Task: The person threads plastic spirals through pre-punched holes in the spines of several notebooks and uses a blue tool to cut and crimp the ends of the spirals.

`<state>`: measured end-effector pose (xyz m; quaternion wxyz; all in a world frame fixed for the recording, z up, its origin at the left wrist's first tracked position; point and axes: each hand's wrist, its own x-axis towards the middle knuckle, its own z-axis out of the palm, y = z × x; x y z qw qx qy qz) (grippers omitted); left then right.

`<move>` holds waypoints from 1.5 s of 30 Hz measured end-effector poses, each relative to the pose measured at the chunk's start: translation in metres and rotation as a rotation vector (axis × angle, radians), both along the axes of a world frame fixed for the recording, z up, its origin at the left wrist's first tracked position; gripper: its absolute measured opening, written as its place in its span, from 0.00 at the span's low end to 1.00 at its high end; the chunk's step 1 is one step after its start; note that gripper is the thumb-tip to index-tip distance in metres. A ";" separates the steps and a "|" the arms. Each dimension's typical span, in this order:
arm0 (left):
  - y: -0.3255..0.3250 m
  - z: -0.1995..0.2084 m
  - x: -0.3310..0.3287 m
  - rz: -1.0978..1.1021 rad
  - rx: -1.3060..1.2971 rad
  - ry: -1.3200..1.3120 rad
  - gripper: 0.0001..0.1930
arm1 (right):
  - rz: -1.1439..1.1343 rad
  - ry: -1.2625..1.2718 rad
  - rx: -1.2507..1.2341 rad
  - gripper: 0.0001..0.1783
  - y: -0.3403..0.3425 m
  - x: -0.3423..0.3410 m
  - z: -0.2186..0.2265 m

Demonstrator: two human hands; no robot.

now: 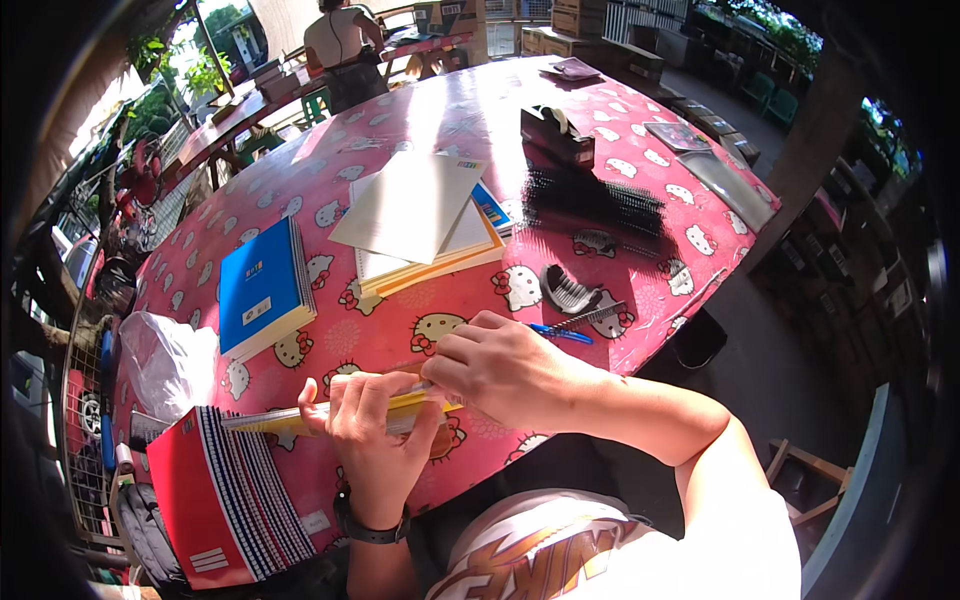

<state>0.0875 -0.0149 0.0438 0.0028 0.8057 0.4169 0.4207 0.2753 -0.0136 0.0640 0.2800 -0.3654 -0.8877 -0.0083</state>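
Observation:
Just above the table edge, my left hand (365, 415) grips a thin notebook (268, 421) with a yellow cover, which is seen edge-on. My right hand (490, 362) is closed at the notebook's right end, its fingers pinched along the edge. Whatever sits between those right fingertips is hidden. Right of my right hand lie a blue pen (562, 334) and a curved black binding coil (568, 290). Beyond my hands rests a stack of paper sheets with yellow edges (440, 270), loose white sheets (405, 210) on top. Blue spiral notebooks (258, 290) stand piled to its left.
A stack of red spiral notebooks (190, 500) lies at the near left, beside a clear plastic bag (165, 365). More black binding coils (600, 205) sit at the right of the pink patterned table (345, 335). Another person (343, 50) is at a far table.

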 end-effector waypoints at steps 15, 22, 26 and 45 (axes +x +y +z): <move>0.007 0.006 0.000 -0.121 -0.063 0.040 0.07 | -1.067 0.386 -0.316 0.25 0.048 0.162 -0.161; 0.007 0.009 -0.004 -0.124 -0.063 0.055 0.05 | -0.643 0.155 -0.526 0.41 0.053 0.146 -0.131; 0.008 0.008 -0.006 -0.117 -0.023 0.078 0.09 | -0.577 0.005 -0.523 0.40 0.051 0.150 -0.133; 0.007 -0.003 -0.032 0.087 0.071 0.061 0.17 | 0.773 0.881 -1.061 0.39 0.060 0.027 -0.042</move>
